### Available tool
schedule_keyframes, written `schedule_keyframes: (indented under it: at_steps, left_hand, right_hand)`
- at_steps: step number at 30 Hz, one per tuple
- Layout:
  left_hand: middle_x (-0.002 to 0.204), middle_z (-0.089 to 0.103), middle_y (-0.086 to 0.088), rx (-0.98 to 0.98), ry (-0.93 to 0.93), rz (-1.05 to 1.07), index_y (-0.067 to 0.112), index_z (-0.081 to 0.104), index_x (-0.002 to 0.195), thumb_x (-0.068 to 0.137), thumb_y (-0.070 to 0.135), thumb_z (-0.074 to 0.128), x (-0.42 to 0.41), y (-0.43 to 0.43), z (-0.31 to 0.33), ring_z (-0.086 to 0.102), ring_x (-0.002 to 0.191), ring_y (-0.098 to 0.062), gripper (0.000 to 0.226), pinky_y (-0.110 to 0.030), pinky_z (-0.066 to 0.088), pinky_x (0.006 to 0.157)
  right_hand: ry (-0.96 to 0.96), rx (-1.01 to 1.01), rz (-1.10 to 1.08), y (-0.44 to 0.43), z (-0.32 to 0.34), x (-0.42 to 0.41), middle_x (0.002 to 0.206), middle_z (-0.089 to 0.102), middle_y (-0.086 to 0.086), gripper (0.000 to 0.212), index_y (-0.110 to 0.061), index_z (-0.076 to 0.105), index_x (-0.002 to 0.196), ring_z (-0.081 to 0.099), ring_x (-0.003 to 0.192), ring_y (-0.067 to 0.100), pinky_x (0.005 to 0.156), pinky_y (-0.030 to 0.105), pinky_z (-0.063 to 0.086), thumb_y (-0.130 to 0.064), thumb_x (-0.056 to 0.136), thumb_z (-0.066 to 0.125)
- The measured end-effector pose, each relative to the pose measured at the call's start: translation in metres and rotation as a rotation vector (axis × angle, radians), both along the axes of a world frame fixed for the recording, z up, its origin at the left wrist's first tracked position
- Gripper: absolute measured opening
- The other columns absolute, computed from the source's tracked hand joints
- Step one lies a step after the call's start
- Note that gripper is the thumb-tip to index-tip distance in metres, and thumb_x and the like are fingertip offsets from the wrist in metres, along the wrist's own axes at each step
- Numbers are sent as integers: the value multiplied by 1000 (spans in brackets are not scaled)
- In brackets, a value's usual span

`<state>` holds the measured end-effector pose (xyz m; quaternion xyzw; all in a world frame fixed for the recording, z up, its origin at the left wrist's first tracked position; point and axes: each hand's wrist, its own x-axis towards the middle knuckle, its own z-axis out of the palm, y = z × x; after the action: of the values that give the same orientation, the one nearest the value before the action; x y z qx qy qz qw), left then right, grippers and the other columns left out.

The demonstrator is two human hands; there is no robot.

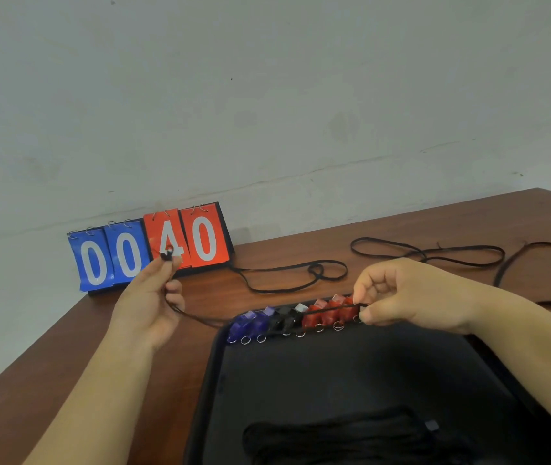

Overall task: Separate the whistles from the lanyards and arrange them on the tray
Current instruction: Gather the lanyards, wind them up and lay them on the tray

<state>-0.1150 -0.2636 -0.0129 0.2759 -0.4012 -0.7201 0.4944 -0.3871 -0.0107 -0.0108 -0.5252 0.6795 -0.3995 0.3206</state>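
Nearest you, a bundle of black cord lanyards (pixel 341 434) lies heaped at the near end of the black rectangular tray (pixel 351 370), which sits on the brown wooden table (pixel 76 344). Along the tray's far edge runs a row of plastic whistles (pixel 296 318), each with a small metal ring on its near side: blue ones at the left, black in the middle, red at the right.

Your left hand (pixel 151 300) is raised over the table left of the tray, thumb and fingers pinched on the black clip end of a thin black lanyard (pixel 200 317) (the clip shows just above your fingertips). That cord drops past your palm and runs rightward, low across the row of whistles. Your right hand (pixel 401 297) hovers at the red end of the row, fingers curled and closed on the cord's other end; whether a whistle is also in that grip you cannot tell.

Farther off, loose black lanyards (pixel 428 253) lie in loops on the table, one near the centre and others to the far right. At the far left, against the pale wall (pixel 267 95), stands a flip scoreboard (pixel 150 248) with blue cards reading 00 and red cards reading 40
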Motion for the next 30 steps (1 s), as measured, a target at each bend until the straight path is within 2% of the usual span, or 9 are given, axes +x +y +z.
schedule_keyframes:
  at_steps: [4,7,10,14,18,20,25,28,30]
  left_hand:
    - [90,76,-3,-307,-291,-163,12,66,98,99,4,58,-18,45,10,43,52,-5,12,-14,35,42]
    - [75,74,-3,-544,-555,-239,15,74,91,95,3,65,-32,78,6,45,51,-9,16,-19,38,47]
    - [70,71,3,-681,-670,-320,22,79,85,90,7,73,-38,96,1,52,54,-7,17,-20,44,52]
    - [70,71,5,-747,-692,-375,16,77,88,88,7,76,-44,106,-2,59,58,-1,9,-13,46,57]
    - [75,74,-4,-844,-736,-386,16,74,86,86,14,80,-45,111,-3,64,66,-9,6,-19,52,64]
    - [72,73,-1,-862,-731,-386,13,75,84,85,13,81,-46,113,-3,63,64,-9,6,-18,52,64]
    - [73,74,1,-846,-692,-429,12,79,86,85,12,80,-47,117,-4,66,66,-6,2,-18,54,67]
    - [75,74,1,-828,-682,-446,14,79,90,85,9,79,-46,115,-6,68,69,-7,7,-20,55,71]
    - [78,75,-1,-815,-680,-445,17,79,93,86,8,79,-47,114,-7,69,71,-10,11,-22,56,72]
  right_hand:
    - [106,-38,24,3,6,9,90,77,-4,18,-22,73,96,74,84,11,79,21,58,-11,84,81]
    - [157,-58,50,4,6,17,94,75,-8,22,-28,72,96,74,86,10,84,24,59,-16,82,84]
    - [165,-62,81,3,5,24,97,73,-12,27,-32,71,98,73,83,9,79,24,58,-19,80,85]
    - [159,-62,108,3,5,33,103,71,-14,34,-35,67,104,74,83,10,80,29,61,-19,80,85]
    - [167,-75,116,4,3,39,108,70,-13,43,-36,62,113,75,85,9,84,32,62,-19,81,86]
    - [164,-81,120,4,2,42,109,69,-14,47,-37,60,115,76,85,9,83,31,62,-18,81,85]
    - [190,-93,128,3,1,45,104,73,-11,44,-38,60,113,75,83,6,82,29,61,-19,82,84]
    - [153,-126,117,3,1,44,96,72,-19,38,-32,63,107,75,79,8,76,22,58,-14,82,84]
    - [134,-150,108,3,1,42,98,72,-14,34,-28,64,104,75,79,10,75,22,57,-11,82,84]
